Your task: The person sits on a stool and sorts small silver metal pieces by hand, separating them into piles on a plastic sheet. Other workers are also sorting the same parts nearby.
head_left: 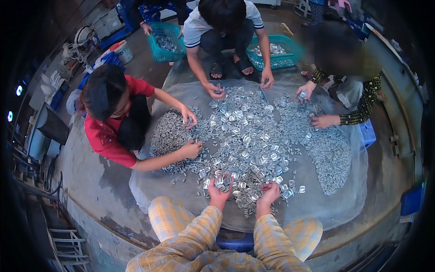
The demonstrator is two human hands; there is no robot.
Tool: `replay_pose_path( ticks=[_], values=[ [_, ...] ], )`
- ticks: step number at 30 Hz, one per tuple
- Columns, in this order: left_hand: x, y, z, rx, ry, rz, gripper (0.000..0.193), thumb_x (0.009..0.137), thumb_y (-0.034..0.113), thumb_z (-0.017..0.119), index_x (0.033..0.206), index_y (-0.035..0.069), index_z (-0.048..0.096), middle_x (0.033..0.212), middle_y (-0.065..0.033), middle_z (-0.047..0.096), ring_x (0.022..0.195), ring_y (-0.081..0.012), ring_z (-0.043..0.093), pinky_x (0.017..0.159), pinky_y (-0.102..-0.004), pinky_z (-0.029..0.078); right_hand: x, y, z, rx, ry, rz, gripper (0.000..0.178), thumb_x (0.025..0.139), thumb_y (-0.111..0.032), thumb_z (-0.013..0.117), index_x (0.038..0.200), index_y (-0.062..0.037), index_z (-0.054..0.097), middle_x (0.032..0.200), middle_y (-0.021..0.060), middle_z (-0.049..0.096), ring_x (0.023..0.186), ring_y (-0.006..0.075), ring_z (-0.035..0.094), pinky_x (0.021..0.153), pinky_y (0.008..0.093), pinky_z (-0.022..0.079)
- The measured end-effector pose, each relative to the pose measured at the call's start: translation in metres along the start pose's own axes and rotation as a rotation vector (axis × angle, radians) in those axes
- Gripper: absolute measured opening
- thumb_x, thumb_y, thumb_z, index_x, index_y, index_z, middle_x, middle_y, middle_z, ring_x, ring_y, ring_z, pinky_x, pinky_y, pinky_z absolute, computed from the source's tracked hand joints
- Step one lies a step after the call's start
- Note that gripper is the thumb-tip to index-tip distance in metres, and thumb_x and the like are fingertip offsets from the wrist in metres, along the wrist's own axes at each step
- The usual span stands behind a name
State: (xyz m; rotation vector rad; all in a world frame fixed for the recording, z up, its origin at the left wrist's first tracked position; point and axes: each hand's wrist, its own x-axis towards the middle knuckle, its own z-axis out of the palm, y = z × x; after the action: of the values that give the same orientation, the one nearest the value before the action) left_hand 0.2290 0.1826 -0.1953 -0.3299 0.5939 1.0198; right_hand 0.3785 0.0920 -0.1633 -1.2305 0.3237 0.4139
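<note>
Square metal buckle-like pieces (pixel 247 138) lie mixed with small grey metal slugs in a wide pile in front of me. My left hand (pixel 220 192) is cupped, palm up, at the near edge of the pile, with several of the square metal buckles gathered in its fingers. To its right, my right hand (pixel 269 194) has its fingers curled inward against the near right edge of the pile. Whatever lies between those fingertips is too small to make out. Loose slugs (pixel 248 201) lie between my two hands.
A translucent sheet (pixel 312 206) lies under everything. Heaps of slugs (pixel 333 158) stand right and left. A person in red (pixel 108 120), one opposite (pixel 226 31) and one at right (pixel 358 88) reach into the pile. Green baskets (pixel 164 56) with metal pieces are at the back.
</note>
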Motion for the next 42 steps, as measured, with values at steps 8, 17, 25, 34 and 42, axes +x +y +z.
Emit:
replay_pose_path(
  ticks=[8, 17, 25, 34, 42],
  values=[
    [-0.017, -0.016, 0.010, 0.045, 0.018, -0.067, 0.035, 0.089, 0.032, 0.033, 0.091, 0.002, 0.052, 0.095, -0.0168, 0.056, 0.096, -0.0338, 0.052, 0.089, -0.0489, 0.040, 0.008, 0.005, -0.011, 0.041, 0.115, 0.114, 0.016, 0.077, -0.018, 0.047, 0.076, -0.0028, 0.053, 0.055, 0.0029, 0.047, 0.044, 0.0115, 0.043, 0.041, 0.0219, 0.034],
    [-0.023, -0.050, 0.010, 0.097, -0.011, -0.215, 0.038, 0.089, 0.032, 0.032, 0.096, -0.001, 0.049, 0.106, -0.0241, 0.051, 0.104, -0.0387, 0.048, 0.090, -0.0494, 0.040, 0.012, 0.011, -0.019, 0.098, 0.149, 0.180, 0.015, 0.075, -0.017, 0.049, 0.075, -0.0023, 0.053, 0.057, 0.0050, 0.048, 0.047, 0.0134, 0.046, 0.044, 0.0253, 0.043],
    [-0.027, -0.060, 0.014, 0.066, 0.004, -0.275, 0.042, 0.090, 0.034, 0.033, 0.100, -0.006, 0.045, 0.114, -0.0293, 0.045, 0.110, -0.0441, 0.043, 0.092, -0.0513, 0.039, 0.012, 0.010, -0.017, 0.121, 0.192, 0.195, 0.020, 0.080, -0.022, 0.048, 0.078, -0.0016, 0.052, 0.055, 0.0022, 0.044, 0.044, 0.0125, 0.043, 0.043, 0.0237, 0.039],
    [-0.028, -0.060, 0.008, 0.105, -0.001, -0.351, 0.042, 0.088, 0.036, 0.034, 0.097, -0.002, 0.048, 0.107, -0.0259, 0.050, 0.102, -0.0416, 0.048, 0.083, -0.0511, 0.043, 0.017, 0.015, -0.022, 0.134, 0.210, 0.204, 0.020, 0.078, -0.022, 0.049, 0.078, -0.0019, 0.051, 0.055, 0.0029, 0.046, 0.045, 0.0131, 0.045, 0.043, 0.0242, 0.039],
    [-0.037, -0.064, 0.009, 0.146, 0.009, -0.384, 0.040, 0.086, 0.036, 0.039, 0.095, 0.000, 0.053, 0.103, -0.0222, 0.053, 0.100, -0.0374, 0.049, 0.075, -0.0453, 0.045, 0.015, 0.017, -0.026, 0.138, 0.231, 0.226, 0.015, 0.073, -0.016, 0.050, 0.076, -0.0022, 0.054, 0.059, 0.0048, 0.048, 0.048, 0.0135, 0.046, 0.044, 0.0251, 0.042]
  ],
)
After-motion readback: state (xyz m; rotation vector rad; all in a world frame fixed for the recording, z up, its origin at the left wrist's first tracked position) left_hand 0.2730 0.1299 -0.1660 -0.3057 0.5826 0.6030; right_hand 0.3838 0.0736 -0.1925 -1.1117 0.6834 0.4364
